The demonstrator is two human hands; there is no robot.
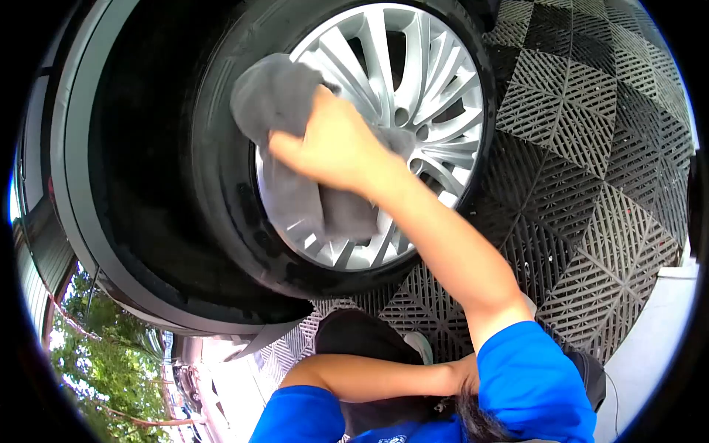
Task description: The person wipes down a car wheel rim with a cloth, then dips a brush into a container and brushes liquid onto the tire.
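Cloth (275, 102), long axis down-right

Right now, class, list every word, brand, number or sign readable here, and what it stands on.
No text is readable.
White print on the blue shirt: too small and cut off to read.
Tyre sidewall: no legible lettering.
Centre of the alloy wheel: covered by the right hand and grey cloth; any badge unseen.

The cloth (269, 92) was grey, the wheel rim (378, 66) silver.
Sleeves (532, 376) were bright blue; floor tiles (565, 92) formed a black-and-grey checkerboard.
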